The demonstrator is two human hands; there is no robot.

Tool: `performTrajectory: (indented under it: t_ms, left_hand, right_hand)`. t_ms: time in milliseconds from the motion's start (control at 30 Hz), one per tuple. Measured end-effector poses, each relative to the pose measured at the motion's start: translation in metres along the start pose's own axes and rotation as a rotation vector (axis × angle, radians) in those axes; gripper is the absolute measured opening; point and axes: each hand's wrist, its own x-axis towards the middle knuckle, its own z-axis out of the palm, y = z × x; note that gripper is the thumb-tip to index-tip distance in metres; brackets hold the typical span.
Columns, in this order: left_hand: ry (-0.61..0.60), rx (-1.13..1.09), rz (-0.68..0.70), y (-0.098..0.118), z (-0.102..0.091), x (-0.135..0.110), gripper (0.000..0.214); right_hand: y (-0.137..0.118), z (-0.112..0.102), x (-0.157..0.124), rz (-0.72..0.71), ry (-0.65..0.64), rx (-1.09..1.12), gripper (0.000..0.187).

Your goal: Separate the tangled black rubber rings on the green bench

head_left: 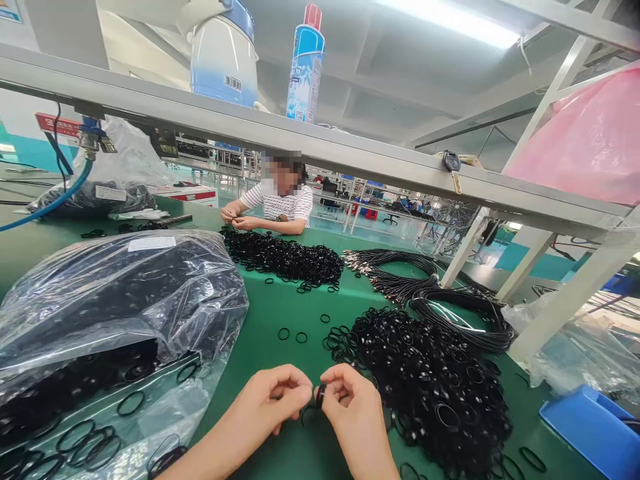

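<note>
My left hand (273, 399) and my right hand (353, 407) meet low over the green table (280, 307). Between their fingertips they pinch a small black rubber ring (320, 395). A thin black loop hangs below it, near my left fingers. Just right of my right hand spreads a big heap of black rings (430, 380). Several loose rings (300, 337) lie on the table just beyond my hands.
A clear plastic bag of black rings (115, 300) fills the left. Coiled black cables (440, 293) lie far right, a second ring pile (285, 257) in front of a co-worker (280, 203) opposite. A blue tray (595, 427) sits at right. A metal shelf (300, 143) crosses overhead.
</note>
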Motion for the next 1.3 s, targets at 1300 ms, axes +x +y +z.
performTrajectory:
  t_ms: [1300]
  left_hand:
    - [-0.071,0.047,-0.057,-0.011,-0.013,0.005,0.015]
  right_hand:
    - [-0.009,-0.001,-0.012,-0.118,-0.193,-0.122,0.012]
